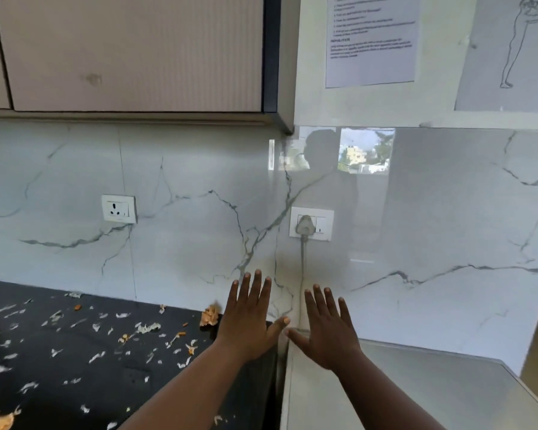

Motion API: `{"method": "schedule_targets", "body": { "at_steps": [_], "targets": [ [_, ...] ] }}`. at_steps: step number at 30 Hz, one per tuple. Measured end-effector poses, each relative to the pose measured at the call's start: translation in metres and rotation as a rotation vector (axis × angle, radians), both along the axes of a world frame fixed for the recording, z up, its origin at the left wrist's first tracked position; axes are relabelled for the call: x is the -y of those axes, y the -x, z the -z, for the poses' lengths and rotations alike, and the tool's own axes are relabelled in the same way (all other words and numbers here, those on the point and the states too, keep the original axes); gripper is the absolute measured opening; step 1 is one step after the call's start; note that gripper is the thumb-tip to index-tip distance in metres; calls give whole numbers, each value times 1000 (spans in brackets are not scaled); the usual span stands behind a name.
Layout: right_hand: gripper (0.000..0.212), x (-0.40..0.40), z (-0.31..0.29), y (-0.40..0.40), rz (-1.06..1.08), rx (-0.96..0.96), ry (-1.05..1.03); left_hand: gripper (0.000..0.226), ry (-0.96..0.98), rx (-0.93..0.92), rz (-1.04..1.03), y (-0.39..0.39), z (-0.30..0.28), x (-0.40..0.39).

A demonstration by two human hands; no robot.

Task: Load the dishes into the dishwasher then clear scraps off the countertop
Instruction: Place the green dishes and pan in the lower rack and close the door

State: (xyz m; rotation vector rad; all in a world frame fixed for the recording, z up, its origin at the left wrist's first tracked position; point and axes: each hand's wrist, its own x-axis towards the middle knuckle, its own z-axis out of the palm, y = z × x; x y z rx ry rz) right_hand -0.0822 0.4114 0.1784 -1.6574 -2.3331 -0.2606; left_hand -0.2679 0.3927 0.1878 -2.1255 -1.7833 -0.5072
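A black countertop (53,361) fills the lower left and is strewn with several pale and orange scraps (137,328), with a bigger orange peel (210,315) against the wall. My left hand (249,321) is held flat with straight, spread fingers over the counter's right end. My right hand (325,333) is held the same way beside it, over the corner of a grey appliance top (432,392). Both hands hold nothing and their thumbs nearly touch. No dishes are in view.
A marble backsplash (184,237) rises behind the counter, with an unused socket (119,208) and a socket holding a plug and cable (311,225). An overhead cabinet (131,54) hangs at the upper left. Printed sheets (370,38) are stuck on the wall.
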Motion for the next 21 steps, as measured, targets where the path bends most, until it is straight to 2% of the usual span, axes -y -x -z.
{"method": "schedule_targets", "body": {
  "at_steps": [3,5,7,11,14,21],
  "targets": [
    [108,-29,-29,20,74,-26,-56,102,-86,-7,13,16,-25,-36],
    [99,-47,-47,28,114,1,-81,102,-156,-25,6,25,-42,-57],
    [88,-65,-62,36,146,3,-92,93,-127,-2,18,34,-55,-77],
    [87,-92,-84,42,197,-8,-94,86,-150,35,90,46,-75,-113],
    [85,-112,-87,35,255,31,-99,86,-234,28,113,51,-75,-134],
    [84,-152,-89,14,332,37,-28,83,-291,69,160,47,-62,-174]
  ]
}}
